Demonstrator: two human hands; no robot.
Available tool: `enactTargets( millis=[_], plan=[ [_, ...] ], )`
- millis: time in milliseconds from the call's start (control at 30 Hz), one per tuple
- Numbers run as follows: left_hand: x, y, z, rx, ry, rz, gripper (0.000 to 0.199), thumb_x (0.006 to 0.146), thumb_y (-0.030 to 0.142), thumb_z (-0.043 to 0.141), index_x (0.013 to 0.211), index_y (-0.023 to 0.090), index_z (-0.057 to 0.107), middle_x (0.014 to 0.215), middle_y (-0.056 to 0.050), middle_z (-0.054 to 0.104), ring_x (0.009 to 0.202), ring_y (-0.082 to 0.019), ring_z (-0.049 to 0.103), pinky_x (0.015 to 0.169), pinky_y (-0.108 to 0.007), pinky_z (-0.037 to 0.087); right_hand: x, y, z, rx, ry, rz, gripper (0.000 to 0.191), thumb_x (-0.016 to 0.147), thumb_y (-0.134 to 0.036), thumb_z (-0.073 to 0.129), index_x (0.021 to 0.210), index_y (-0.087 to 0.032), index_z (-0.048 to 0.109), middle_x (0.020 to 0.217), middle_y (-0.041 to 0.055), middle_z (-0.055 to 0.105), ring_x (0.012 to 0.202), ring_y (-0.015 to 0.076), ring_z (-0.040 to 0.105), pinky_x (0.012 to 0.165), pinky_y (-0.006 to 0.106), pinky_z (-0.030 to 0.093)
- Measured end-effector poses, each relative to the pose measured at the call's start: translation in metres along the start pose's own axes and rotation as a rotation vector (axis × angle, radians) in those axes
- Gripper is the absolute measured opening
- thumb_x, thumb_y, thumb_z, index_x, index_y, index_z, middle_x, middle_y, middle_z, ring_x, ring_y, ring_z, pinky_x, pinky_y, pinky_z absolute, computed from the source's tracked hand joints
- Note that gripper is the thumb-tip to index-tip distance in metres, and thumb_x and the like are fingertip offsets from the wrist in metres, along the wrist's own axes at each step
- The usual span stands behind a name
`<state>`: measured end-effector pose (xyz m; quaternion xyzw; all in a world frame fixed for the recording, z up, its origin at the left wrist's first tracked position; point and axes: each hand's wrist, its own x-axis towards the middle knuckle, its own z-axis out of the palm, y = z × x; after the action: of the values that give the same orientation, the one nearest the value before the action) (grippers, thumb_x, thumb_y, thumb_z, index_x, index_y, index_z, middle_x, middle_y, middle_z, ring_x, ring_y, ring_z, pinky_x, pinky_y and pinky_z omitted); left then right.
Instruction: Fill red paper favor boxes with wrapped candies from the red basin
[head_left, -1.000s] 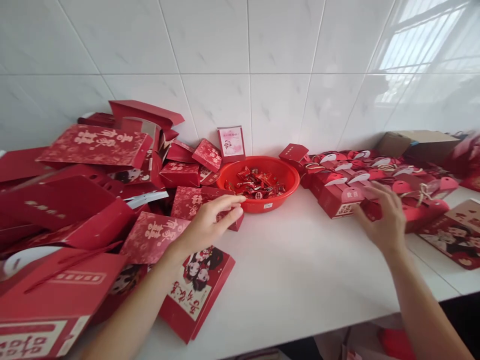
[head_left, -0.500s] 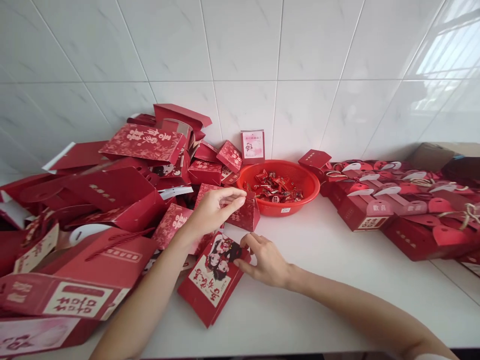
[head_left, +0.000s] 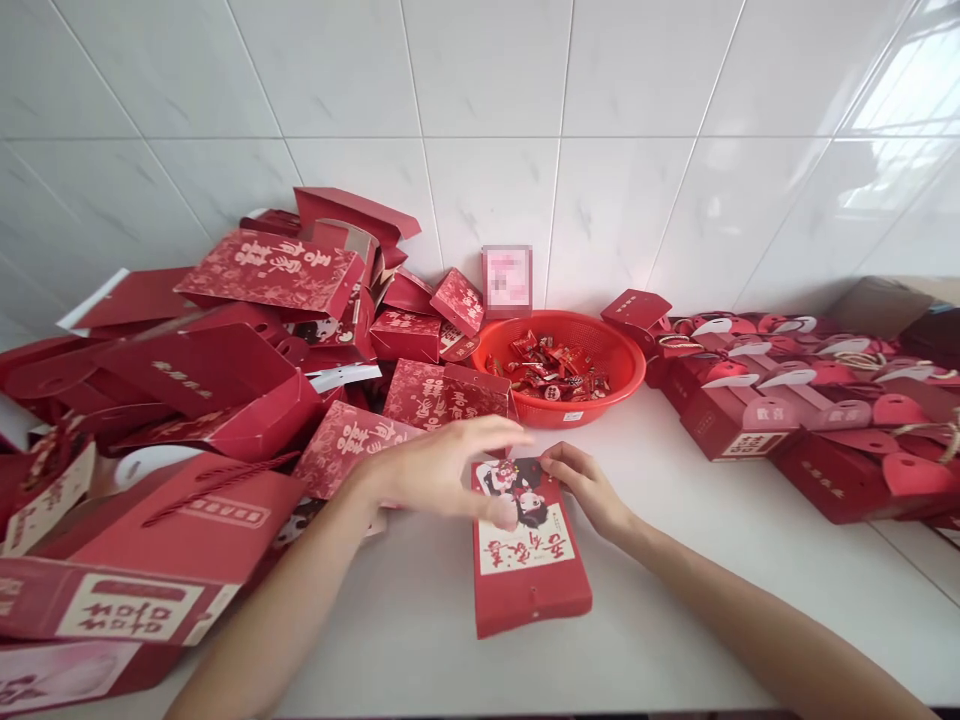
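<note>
Spreading thumb from fingers, one left hand (head_left: 450, 468) overlaps one pictured red box (head_left: 534, 575) lying on the white table (head_left: 405, 630), long axis near-to-far, couple end wallward; one right hand (head_left: 592, 490) pinches its far-right corner, near one red basket (head_left: 616, 372).

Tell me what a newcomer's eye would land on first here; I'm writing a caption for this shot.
Probably the bright orange-red round plastic basket of small wrapped sweets, against the white tiled wall. Next comes the heap of red printed cardboard boxes sprawling on the left, against the rows of red handled boxes on the right. Front and centre, the right hand grips a red box with cartoon figures, the left hand over it.
</note>
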<state>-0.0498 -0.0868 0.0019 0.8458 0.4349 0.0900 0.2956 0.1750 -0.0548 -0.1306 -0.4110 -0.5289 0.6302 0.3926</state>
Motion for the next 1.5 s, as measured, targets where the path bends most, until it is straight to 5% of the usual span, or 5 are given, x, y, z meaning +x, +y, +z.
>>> enactTargets(
  millis=[167,400,600,1033,1500],
  plan=[
    [-0.008,0.02,0.017,0.096,-0.215,0.111,0.113,0.06,0.048,0.091,0.156,0.042,0.033,0.17,-0.002,0.017,0.153,-0.041,0.023,0.12,-0.057,0.03,0.005,-0.002,-0.007,0.138,0.045,0.097,0.034,0.068,-0.05,0.073,0.077,-0.019,0.06,0.072,-0.0006,0.063,0.07,0.0175,0.059,0.068,0.03,0.047],
    [0.012,0.01,0.026,-0.091,0.184,0.093,0.048,0.084,0.039,0.076,0.13,0.029,0.067,0.134,-0.004,0.067,0.122,-0.025,0.064,0.103,-0.033,0.049,0.002,-0.004,-0.011,0.015,0.018,0.031,0.037,0.083,-0.056,0.063,0.084,-0.019,0.061,0.081,0.0034,0.067,0.076,0.0192,0.062,0.07,0.031,0.049],
    [0.029,-0.005,0.028,-0.182,0.474,0.028,0.026,0.087,0.045,0.069,0.094,0.021,0.074,0.094,-0.002,0.074,0.088,-0.02,0.069,0.079,-0.028,0.051,0.005,0.003,-0.015,0.093,-0.135,-0.126,0.049,0.091,-0.062,0.054,0.115,-0.02,0.062,0.105,0.009,0.072,0.087,0.0238,0.069,0.077,0.037,0.055],
    [0.043,-0.022,0.03,-0.756,0.313,-0.291,0.038,0.069,0.052,0.076,0.058,0.017,0.066,0.055,0.0,0.062,0.052,-0.015,0.056,0.052,-0.025,0.04,-0.003,0.008,-0.011,-0.43,-0.13,-0.489,0.034,0.09,-0.048,0.066,0.108,-0.02,0.058,0.094,0.0054,0.071,0.074,0.0171,0.064,0.066,0.029,0.054],
    [0.039,-0.018,0.029,-0.41,0.506,-0.016,0.027,0.086,0.042,0.067,0.099,0.02,0.075,0.107,-0.006,0.078,0.103,-0.026,0.071,0.096,-0.036,0.053,0.0,0.017,-0.009,-0.466,-0.018,-0.54,0.034,0.092,-0.053,0.061,0.102,-0.021,0.055,0.092,0.0055,0.071,0.068,0.0153,0.059,0.06,0.028,0.048]
  ],
)
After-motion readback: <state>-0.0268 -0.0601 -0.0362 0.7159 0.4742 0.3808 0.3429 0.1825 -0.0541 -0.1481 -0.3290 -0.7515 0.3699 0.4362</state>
